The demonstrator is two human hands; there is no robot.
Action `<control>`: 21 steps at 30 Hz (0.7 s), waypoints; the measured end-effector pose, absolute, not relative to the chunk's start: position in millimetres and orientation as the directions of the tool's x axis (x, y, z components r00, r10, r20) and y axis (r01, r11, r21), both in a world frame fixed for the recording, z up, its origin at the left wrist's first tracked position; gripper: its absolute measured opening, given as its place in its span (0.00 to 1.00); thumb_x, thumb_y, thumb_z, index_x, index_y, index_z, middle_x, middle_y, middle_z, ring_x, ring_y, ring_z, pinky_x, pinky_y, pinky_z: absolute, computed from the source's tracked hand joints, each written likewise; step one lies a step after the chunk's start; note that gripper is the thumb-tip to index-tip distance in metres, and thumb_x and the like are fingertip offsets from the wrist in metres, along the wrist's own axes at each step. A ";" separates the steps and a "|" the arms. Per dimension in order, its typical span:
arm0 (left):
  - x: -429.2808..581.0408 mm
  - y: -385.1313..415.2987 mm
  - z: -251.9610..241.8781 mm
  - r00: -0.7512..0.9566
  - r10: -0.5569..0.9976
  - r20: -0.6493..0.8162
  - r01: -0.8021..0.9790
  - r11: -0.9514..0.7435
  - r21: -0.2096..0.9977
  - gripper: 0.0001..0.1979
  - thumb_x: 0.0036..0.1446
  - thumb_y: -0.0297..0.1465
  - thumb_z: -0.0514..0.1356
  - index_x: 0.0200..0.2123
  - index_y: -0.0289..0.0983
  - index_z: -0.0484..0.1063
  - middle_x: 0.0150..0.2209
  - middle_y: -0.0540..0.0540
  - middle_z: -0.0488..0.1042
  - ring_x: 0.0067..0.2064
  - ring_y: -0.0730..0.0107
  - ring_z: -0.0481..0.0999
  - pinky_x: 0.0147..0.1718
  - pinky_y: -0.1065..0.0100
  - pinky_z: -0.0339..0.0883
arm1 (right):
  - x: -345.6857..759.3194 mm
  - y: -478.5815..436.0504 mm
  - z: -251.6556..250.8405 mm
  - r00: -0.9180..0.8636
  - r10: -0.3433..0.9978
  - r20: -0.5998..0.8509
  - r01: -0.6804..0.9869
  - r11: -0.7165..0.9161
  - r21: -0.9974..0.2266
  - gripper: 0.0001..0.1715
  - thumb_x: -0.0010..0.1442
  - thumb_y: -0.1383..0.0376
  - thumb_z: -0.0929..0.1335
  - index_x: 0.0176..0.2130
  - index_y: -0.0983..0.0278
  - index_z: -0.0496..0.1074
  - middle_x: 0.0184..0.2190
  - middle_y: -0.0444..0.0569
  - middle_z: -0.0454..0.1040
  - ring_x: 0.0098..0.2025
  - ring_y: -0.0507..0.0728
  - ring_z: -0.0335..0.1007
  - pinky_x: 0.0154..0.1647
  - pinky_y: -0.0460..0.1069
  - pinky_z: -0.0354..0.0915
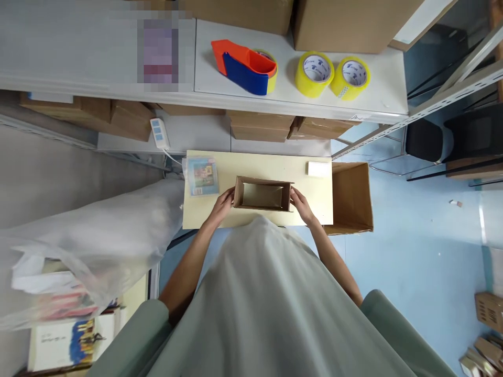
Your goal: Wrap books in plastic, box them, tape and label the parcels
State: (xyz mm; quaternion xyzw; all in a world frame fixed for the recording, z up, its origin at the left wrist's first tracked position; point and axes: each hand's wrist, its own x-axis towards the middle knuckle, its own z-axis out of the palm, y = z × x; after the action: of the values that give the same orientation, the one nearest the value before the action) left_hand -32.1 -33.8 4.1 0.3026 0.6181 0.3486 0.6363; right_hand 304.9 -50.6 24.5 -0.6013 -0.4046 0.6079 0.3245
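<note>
A small cardboard box (238, 192) is held upright over the cream table, its top open toward me. A pale surface like the tabletop shows inside, so its bottom may be open too. My left hand (225, 203) grips its left end, fingers closed on the cardboard. At the opposite end, my right hand (301, 203) closes on the right wall, with some fingertips hidden behind it. Left of the box lies a book in clear plastic wrap (203, 176). A small white block-like item (319, 169) sits near the table's back right corner.
Above the table (259, 163), a shelf (283, 78) carries a red and blue tape dispenser (247, 65) and yellow tape rolls (314, 86). A large open carton (351, 199) stands right of the table. Bulky clear plastic bagging (118, 225) is at left, near a power strip (160, 133).
</note>
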 end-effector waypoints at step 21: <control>-2.8 -16.3 4.7 -0.036 0.851 -0.524 0.024 0.525 0.851 0.44 0.38 0.57 0.84 0.53 0.36 0.85 0.59 0.32 0.86 0.61 0.38 0.85 0.60 0.48 0.79 | 314.1 -26.1 14.0 0.020 0.901 -0.433 0.040 -0.434 -0.900 0.48 0.60 0.27 0.76 0.59 0.59 0.80 0.66 0.59 0.83 0.66 0.71 0.80 0.68 0.64 0.77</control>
State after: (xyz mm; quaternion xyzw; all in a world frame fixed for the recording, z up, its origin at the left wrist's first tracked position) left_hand -2.8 -16.3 4.7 0.3459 0.6324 0.3436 0.6020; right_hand 314.1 -26.1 14.0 -0.6121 -0.3843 0.5849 0.3682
